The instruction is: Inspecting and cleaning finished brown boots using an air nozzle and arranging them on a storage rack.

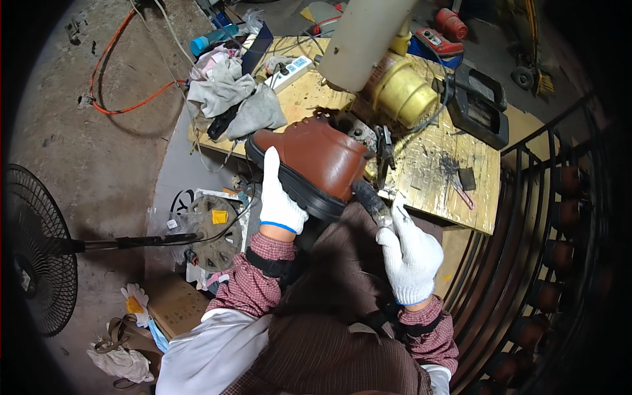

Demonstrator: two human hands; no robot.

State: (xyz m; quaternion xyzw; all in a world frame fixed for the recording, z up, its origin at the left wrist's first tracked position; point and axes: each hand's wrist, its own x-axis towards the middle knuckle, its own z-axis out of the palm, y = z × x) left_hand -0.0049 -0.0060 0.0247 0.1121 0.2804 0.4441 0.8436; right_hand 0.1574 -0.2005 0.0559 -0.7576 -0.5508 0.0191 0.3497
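Observation:
In front of me, at the near edge of the wooden workbench (421, 178), is a brown leather boot (313, 155) with a thick black sole. It lies tilted, toe to the left. My left hand (279, 201), in a white knit glove, grips it along the sole, thumb up the side; the other fingers are hidden beneath. A dark-bristled brush (368, 200) touches or nearly touches the boot's heel end. Its short handle is pinched in the gloved fingers of my right hand (413, 257). Behind the boot stands a small metal fixture (359, 128), partly covered.
A yellow machine part (408, 92) and a pale duct (362, 43) rise over the bench. Crumpled cloths (220, 92), a power strip (289, 74) and a black plastic holder (477, 108) lie on it. A fan (39, 250) stands left; a metal rack (523, 171) with shoes stands right.

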